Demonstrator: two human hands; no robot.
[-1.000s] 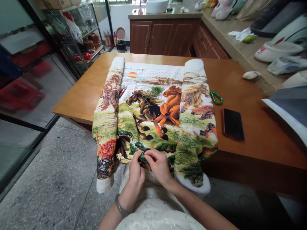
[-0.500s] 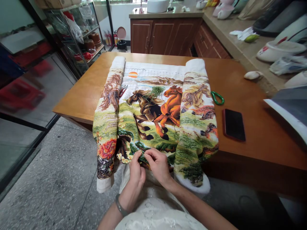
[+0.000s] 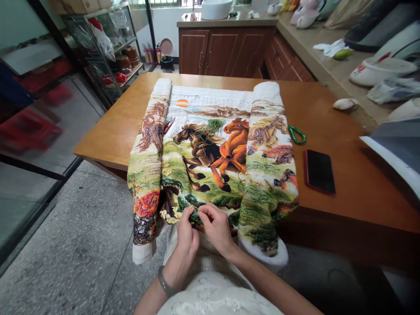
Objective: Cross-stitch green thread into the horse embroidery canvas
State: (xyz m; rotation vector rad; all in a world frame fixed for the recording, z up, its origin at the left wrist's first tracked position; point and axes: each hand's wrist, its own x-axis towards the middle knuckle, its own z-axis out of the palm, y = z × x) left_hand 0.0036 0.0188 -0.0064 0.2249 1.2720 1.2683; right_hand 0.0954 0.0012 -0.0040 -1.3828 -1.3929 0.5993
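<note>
A cross-stitch cloth (image 3: pixel 216 170) with a horse picture lies over the table edge toward my lap, both its sides rolled up. My left hand (image 3: pixel 187 232) grips its lower edge, the thumb on top and the other fingers underneath. Close beside it, my right hand (image 3: pixel 215 223) is pinched at the cloth's surface; whatever sits between thumb and fingertip is too small to make out. A tangle of green thread (image 3: pixel 215 126) rests on the picture. Small red-handled snips (image 3: pixel 169 125) lie by the left roll.
On the wooden table (image 3: pixel 108 127), a green-handled tool (image 3: pixel 297 135), probably scissors, pokes out from the right roll. A phone (image 3: pixel 319 171) lies nearer. The counter (image 3: pixel 305 48) at right carries a white pot (image 3: pixel 377 70) and bags. A shelf rack (image 3: pixel 114 48) stands back left.
Both hands stay at nearly the same spot on the cloth's lower edge. The view has shifted very slightly; nothing else visibly moved.
</note>
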